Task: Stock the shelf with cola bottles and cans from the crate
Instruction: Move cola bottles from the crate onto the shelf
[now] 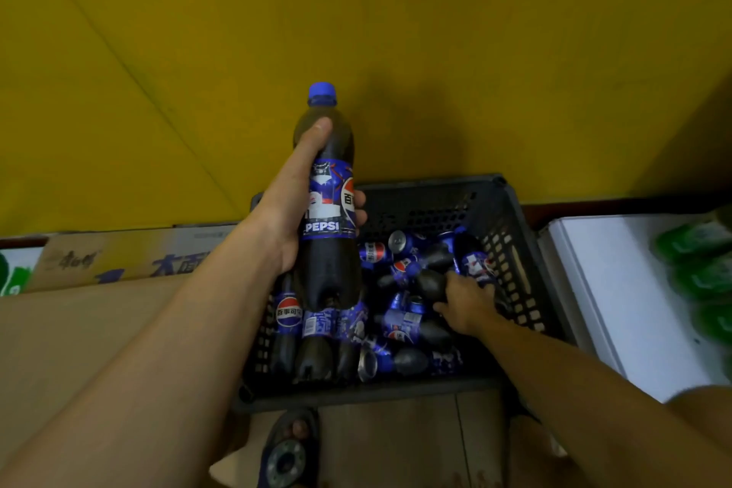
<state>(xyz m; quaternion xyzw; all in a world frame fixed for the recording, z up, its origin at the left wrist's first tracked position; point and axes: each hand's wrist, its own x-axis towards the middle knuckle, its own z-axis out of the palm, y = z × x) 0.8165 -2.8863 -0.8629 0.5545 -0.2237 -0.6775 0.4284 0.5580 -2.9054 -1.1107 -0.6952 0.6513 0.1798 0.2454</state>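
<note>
The left hand (291, 206) is gripping at frame centre, thumb extended upward, fingers (359, 206) wrapping round; the right hand (465, 299) is reaching down at centre right, curling.

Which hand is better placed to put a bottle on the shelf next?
Left. The left hand already grips a cola bottle lifted clear above the crate. The right hand is down among the crate's bottles, reaching for one.

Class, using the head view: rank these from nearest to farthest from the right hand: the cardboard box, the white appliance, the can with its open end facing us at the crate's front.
Measured from the right hand in the crate:
1. Can, front of the crate, to the hand's lower left.
2. White appliance, right of the crate.
3. Cardboard box, far left.
</note>
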